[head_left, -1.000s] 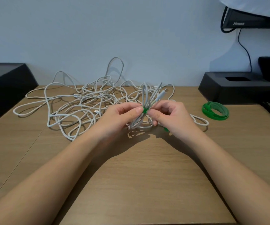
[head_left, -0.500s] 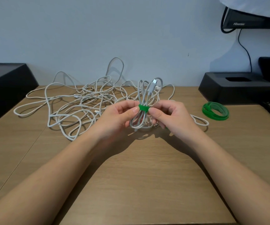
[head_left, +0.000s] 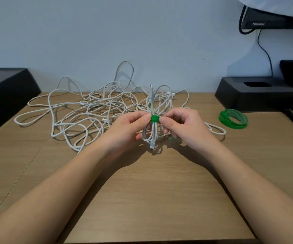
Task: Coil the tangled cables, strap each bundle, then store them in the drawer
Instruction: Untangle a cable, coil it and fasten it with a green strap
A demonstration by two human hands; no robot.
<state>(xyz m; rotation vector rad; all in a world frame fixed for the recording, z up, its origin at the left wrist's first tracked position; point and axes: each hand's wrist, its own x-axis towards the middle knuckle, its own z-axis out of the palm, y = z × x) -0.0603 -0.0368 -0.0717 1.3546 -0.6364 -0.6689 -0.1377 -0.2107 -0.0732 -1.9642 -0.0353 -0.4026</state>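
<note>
I hold a small coiled white cable bundle (head_left: 151, 132) upright above the wooden desk (head_left: 151, 191). A green strap (head_left: 155, 118) is wrapped round its middle. My left hand (head_left: 124, 129) pinches the bundle at the strap from the left. My right hand (head_left: 182, 127) pinches the strap from the right, and a loose green strap end (head_left: 171, 138) pokes out below its fingers. One plug points up, another hangs down. Behind the hands a big tangle of white cables (head_left: 89, 110) sprawls over the desk. No drawer is in view.
A roll of green strap tape (head_left: 233, 118) lies on the desk to the right. A black stand (head_left: 256, 94) sits at the back right under a monitor (head_left: 274, 18). A black box (head_left: 3, 95) stands at the left edge. Bare wood lies in front of the hands.
The bundle has turned upright and risen a little between my hands. The green strap now shows as a full band round its middle.
</note>
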